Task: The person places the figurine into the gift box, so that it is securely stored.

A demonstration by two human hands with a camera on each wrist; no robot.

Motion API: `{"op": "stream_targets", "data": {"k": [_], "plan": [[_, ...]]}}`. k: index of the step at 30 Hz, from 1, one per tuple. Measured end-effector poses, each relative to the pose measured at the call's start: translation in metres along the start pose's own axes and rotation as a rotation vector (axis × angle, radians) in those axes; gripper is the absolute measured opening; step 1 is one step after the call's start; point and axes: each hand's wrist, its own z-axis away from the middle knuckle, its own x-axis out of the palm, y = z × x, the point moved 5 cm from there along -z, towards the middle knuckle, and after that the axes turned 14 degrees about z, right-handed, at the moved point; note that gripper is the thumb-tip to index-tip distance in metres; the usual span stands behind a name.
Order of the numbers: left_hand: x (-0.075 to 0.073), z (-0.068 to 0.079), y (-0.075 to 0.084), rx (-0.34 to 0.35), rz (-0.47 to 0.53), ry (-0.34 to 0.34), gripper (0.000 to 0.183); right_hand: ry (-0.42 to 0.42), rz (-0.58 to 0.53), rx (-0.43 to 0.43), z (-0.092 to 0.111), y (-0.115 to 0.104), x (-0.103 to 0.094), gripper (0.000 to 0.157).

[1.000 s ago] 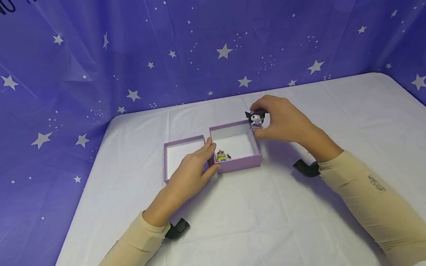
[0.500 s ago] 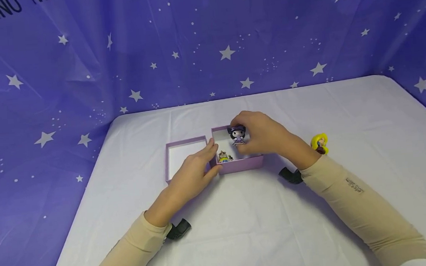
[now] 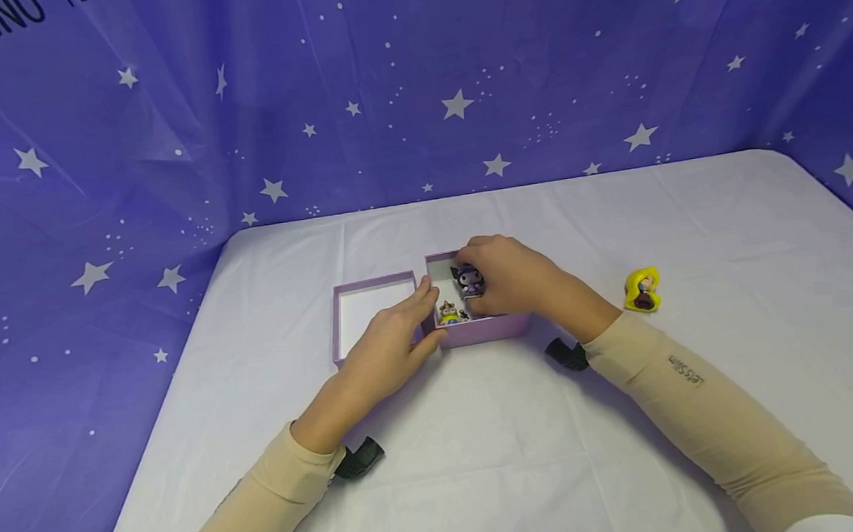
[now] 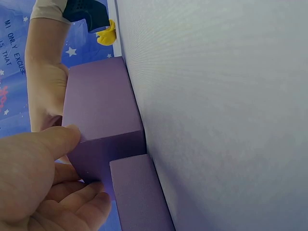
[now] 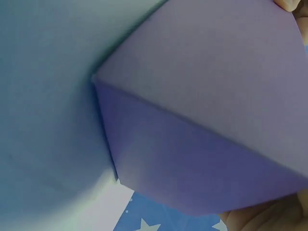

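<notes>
An open purple box (image 3: 482, 329) stands on the white-covered table. In the head view my right hand (image 3: 513, 276) reaches into it and holds a black-and-purple Kuromi figurine (image 3: 470, 280) between thumb and fingers. Beside that, a small minion figurine (image 3: 449, 313) is in the box's front left corner. My left hand (image 3: 382, 349) spreads along the box's left side; in the left wrist view its thumb (image 4: 65, 138) touches the front corner. The shallow purple lid (image 3: 375, 285), open side up, lies against the box at the left, partly behind my left hand.
A yellow-haired figurine (image 3: 642, 290) stands on the table (image 3: 744, 291), right of my right forearm. A blue star-printed curtain (image 3: 382, 77) hangs behind the table. A black wrist mount sticks out from each sleeve.
My right hand has carried the Kuromi figurine from the box's right edge leftward and down into the box. The yellow-haired figurine has come into view. My left hand keeps its place.
</notes>
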Motion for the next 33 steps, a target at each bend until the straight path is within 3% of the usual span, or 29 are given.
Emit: {"op": "stream_targets", "data": {"k": [9, 16, 33], "plan": [[0.0011, -0.0004, 0.0009, 0.0, -0.003, -0.004, 0.059, -0.048, 0.018, 0.009, -0.0027, -0.0035, 0.0065, 0.054], [0.0003, 0.0003, 0.0003, 0.002, -0.004, 0.003, 0.06, -0.055, 0.039, -0.007, -0.0057, -0.0056, 0.0068, 0.048], [0.0006, -0.0003, 0.0024, -0.004, -0.009, 0.005, 0.059, -0.057, 0.04, -0.03, -0.0049, -0.0025, 0.0072, 0.05]]}}
